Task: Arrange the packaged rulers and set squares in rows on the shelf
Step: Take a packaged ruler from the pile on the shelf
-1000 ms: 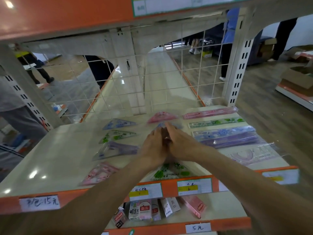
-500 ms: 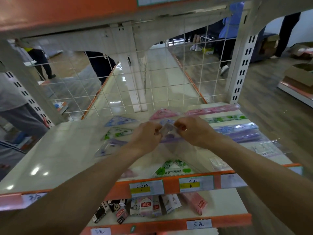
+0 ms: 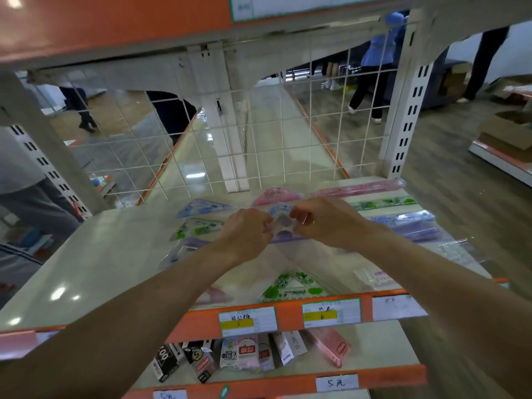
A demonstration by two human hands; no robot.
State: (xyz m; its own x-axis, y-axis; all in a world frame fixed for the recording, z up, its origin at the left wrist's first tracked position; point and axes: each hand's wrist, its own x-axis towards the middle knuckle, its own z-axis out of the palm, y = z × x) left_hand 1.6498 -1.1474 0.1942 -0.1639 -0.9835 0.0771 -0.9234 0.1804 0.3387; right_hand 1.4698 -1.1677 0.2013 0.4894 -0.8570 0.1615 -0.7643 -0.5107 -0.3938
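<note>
Cream-coloured shelf (image 3: 95,263) carries a column of packaged set squares on its left side, running back to front: a blue set square (image 3: 205,207), a left green set square (image 3: 198,228), a purple set square (image 3: 184,249), and a front pink set square (image 3: 217,295) half hidden under the left forearm.

Over the middle of the shelf the left hand (image 3: 247,234) and right hand (image 3: 325,223) meet, fingers curled. Both pinch the top of one clear packet (image 3: 281,224) with a purple piece inside. The packet hangs down from the fingertips, and whether its lower edge touches the shelf cannot be told.

Just behind the hands lies a rear pink set square (image 3: 276,195). In front of them, near the orange shelf lip (image 3: 290,315), lies a front green set square (image 3: 290,286).

To the right, rulers lie in rows across the shelf — a pink ruler (image 3: 359,189) at the back, then a green ruler (image 3: 385,202), then blue and purple rulers (image 3: 403,226) stacked close together. A blurred transparent packet (image 3: 457,250) sits at the right edge.
</note>
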